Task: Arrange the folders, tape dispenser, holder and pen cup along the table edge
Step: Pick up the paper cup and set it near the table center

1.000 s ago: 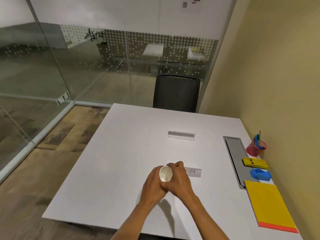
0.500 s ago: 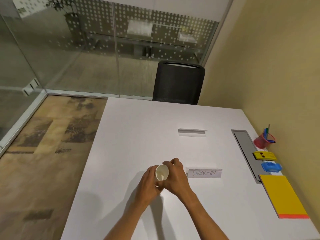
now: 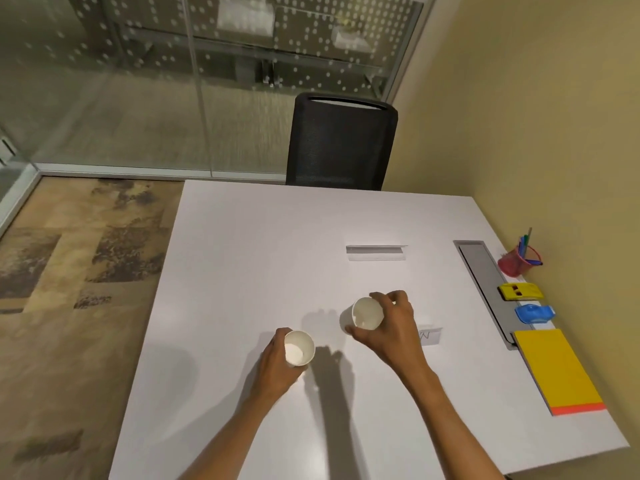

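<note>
Along the table's right edge by the wall lie a yellow folder on an orange one (image 3: 557, 368), a blue tape dispenser (image 3: 534, 313), a yellow holder (image 3: 519, 292) and a red mesh pen cup (image 3: 516, 262) with pens. My left hand (image 3: 277, 367) grips a white paper cup (image 3: 298, 348) at the table's middle front. My right hand (image 3: 393, 322) grips a second white paper cup (image 3: 367, 313), tilted, a little further back and to the right. Both hands are well left of the row of desk items.
A white table (image 3: 242, 271) fills the view. A folded paper sign (image 3: 375, 252) stands mid-table and another label (image 3: 429, 336) lies partly behind my right hand. A grey cable tray (image 3: 481, 271) runs beside the desk items. A black chair (image 3: 341, 140) stands at the far edge.
The two hands, which held nested cups together, have moved apart, each now with one cup. The left went toward me and left. The view has tilted downward.
</note>
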`<state>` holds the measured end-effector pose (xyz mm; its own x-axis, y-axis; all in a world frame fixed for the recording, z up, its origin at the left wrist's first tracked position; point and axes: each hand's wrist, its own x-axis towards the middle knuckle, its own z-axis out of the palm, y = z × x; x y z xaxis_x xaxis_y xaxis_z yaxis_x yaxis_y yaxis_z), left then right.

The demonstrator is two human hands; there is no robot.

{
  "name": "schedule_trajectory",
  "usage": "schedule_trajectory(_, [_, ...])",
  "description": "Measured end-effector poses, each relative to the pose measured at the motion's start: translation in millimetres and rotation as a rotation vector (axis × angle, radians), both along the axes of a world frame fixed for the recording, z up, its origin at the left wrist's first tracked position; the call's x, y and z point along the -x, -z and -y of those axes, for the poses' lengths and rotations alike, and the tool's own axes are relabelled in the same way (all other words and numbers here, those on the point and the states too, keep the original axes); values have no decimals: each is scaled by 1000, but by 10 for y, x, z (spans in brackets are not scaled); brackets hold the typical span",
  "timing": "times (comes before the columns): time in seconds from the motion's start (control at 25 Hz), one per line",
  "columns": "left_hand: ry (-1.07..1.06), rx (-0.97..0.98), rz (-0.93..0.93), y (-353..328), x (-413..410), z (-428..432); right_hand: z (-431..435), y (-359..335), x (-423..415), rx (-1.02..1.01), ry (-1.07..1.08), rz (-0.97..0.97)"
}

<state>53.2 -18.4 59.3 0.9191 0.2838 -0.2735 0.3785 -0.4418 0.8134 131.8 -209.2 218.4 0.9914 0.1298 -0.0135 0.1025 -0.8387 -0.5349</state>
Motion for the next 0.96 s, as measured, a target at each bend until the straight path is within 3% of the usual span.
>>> schedule_trajectory(0.36, [23,-41,-44,320,-274,119,333,487,-2,55,60,-92])
schedule_trajectory(0.96, [7,-43,-41,475,-368,237,636,598,-107,89,50,-151])
